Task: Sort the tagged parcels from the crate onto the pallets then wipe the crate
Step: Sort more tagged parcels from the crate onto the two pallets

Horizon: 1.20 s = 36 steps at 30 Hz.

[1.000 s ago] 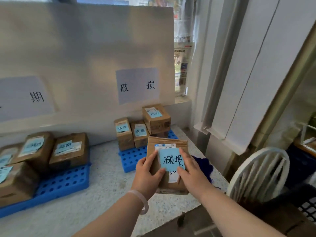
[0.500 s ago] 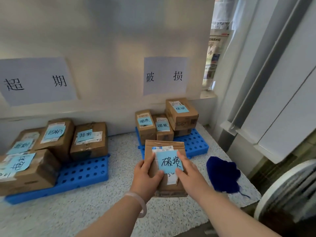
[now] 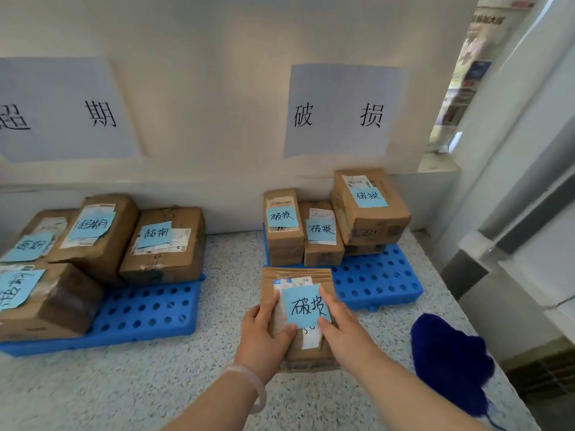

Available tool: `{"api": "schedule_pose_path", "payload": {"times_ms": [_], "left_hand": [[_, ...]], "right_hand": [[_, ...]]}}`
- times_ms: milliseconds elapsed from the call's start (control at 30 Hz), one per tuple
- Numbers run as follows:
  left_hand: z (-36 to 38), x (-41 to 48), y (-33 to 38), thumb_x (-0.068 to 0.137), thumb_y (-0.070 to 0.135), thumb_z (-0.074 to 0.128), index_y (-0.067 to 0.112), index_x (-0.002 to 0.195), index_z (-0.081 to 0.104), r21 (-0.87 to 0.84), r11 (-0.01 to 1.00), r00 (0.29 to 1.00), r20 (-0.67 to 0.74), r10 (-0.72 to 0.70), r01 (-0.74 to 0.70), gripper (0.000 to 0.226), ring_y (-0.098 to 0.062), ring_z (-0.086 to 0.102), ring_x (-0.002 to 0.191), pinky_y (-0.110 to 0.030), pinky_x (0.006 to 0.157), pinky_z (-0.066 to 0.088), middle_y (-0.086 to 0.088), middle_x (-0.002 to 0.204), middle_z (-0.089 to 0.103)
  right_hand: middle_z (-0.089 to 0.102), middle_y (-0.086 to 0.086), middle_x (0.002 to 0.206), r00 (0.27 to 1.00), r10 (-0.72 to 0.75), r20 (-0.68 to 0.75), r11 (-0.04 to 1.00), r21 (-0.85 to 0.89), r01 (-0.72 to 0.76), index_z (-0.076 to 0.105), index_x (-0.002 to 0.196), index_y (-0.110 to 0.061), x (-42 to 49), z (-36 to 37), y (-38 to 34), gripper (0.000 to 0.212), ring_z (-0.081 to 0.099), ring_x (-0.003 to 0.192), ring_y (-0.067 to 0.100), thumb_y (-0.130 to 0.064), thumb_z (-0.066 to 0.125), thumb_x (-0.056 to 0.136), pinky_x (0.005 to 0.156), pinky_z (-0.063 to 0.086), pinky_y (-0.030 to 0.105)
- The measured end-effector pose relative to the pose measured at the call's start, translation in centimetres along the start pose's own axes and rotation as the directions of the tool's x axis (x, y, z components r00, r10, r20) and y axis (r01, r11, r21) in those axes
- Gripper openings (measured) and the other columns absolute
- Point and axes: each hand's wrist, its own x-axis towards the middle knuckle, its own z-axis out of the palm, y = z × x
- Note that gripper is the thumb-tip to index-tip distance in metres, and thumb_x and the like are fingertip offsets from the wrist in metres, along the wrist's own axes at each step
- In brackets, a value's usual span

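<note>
Our left hand point(image 3: 264, 334) and right hand point(image 3: 342, 331), fingers tight round the parcel point(image 3: 295, 275), had brought it nearer its pallet point(image 3: 373, 284).

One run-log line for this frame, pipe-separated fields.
parcel: tagged 破损 | left hand: grips its left side | right hand: grips its right side | right pallet: 破损 sign above, front bare | blue cloth: on counter

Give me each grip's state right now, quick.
Left grip: holds the parcel by its left edge.
Right grip: holds the same parcel, thumb on its blue tag.
</note>
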Motion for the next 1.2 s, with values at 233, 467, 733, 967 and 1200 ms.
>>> {"api": "schedule_pose_path", "payload": {"times_ms": [233,467,733,967,1200], "left_hand": [[2.4,5.3,-1.2,0.094,0.027,0.064,0.043,0.148,0.029,0.002,0.997,0.996,-0.046,-0.082,0.083,0.066,-0.013,0.037,0.117,-0.023,0.100,0.033,-0.004,0.149,0.027],[3.4,7.9,-1.6,0.093,0.035,0.065,0.059,0.138,0.022,0.004,0.997,0.993,-0.089,-0.078,0.079,0.067,-0.017,0.036,0.132,-0.026,0.100,0.039,0.002,0.153,0.021],[2.8,9.2,-1.1,0.092,0.037,0.064,0.062,0.137,0.023,0.046,0.994,0.994,-0.048,-0.096,0.098,0.066,-0.022,0.041,0.128,-0.038,0.096,0.053,0.003,0.152,0.020],[2.1,8.7,-1.0,0.089,0.052,0.062,0.064,0.141,0.005,0.241,0.970,0.999,0.015,-0.046,0.041,0.078,-0.022,0.008,0.150,-0.049,0.117,0.031,0.023,0.157,-0.016],[1.8,8.8,-0.1,0.090,0.052,0.062,0.055,0.150,0.003,0.338,0.940,0.992,0.089,-0.088,0.053,0.084,-0.024,0.003,0.150,-0.043,0.120,0.018,0.013,0.160,-0.023]], "right_hand": [[0.016,-0.012,0.158,0.995,0.014,0.099,0.999,-0.035,-0.011,0.014,0.148,-0.054,7.0,-0.3,2.0,0.057,0.023,0.140,0.009,-0.029,0.041,0.104,0.116,0.025,0.033],[0.010,-0.020,0.157,0.993,-0.025,0.112,1.000,-0.004,0.025,0.011,0.145,-0.062,10.0,-0.5,2.6,0.058,0.024,0.134,0.005,-0.033,0.040,0.104,0.108,0.031,0.030],[0.015,-0.015,0.155,0.989,-0.002,0.146,0.999,-0.048,0.009,0.009,0.149,-0.055,10.9,-1.0,2.1,0.058,0.036,0.108,-0.001,-0.032,0.039,0.104,0.074,0.035,0.012],[-0.018,-0.016,0.159,0.986,0.011,0.165,0.976,-0.217,0.026,0.001,0.146,-0.060,10.3,-1.4,1.4,0.071,0.011,0.147,0.018,-0.049,0.050,0.097,0.111,0.030,0.036],[-0.035,-0.020,0.152,0.977,0.002,0.215,0.943,-0.327,0.070,-0.006,0.145,-0.059,9.8,-0.7,1.8,0.095,0.000,0.149,0.018,-0.055,0.066,0.083,0.120,0.021,0.039]]}}
